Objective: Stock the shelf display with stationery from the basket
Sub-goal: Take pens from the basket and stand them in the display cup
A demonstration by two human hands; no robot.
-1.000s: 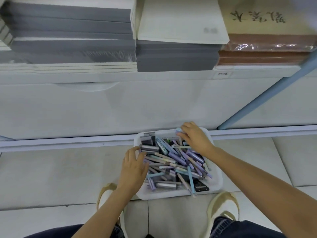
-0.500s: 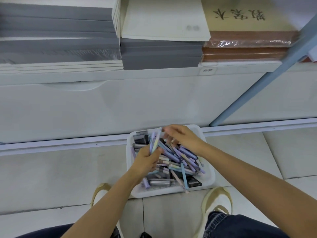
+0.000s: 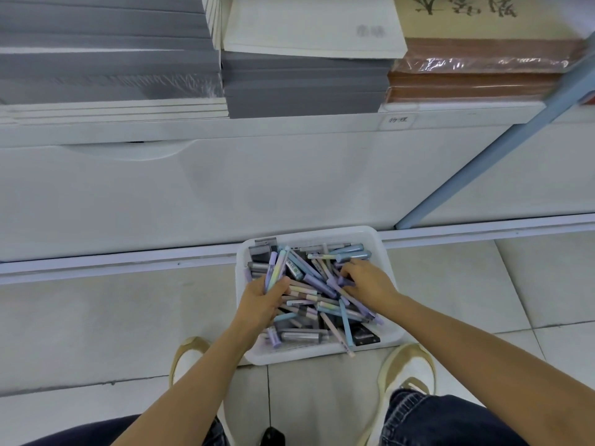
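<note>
A white plastic basket (image 3: pixel 380 241) stands on the floor against the shelf base, full of pastel pens (image 3: pixel 322 304) and some grey and black items. My left hand (image 3: pixel 262 300) is over the basket's left side and grips a small bunch of pens (image 3: pixel 276 268) that point up and away from me. My right hand (image 3: pixel 367 281) reaches into the right half of the heap with curled fingers on a purple pen (image 3: pixel 344 281). The shelf (image 3: pixel 289 127) runs above the basket.
Stacks of grey books (image 3: pixel 302 85), a cream sheet (image 3: pixel 312 27) and wrapped brown books (image 3: pixel 476 72) lie on the shelf. A blue upright (image 3: pixel 483 159) slants down on the right. My two shoes (image 3: pixel 409 368) stand on the tiled floor beside the basket.
My left hand closed around a few pens and lifted them. My right hand moved from the basket's far rim down into the right side of the pile.
</note>
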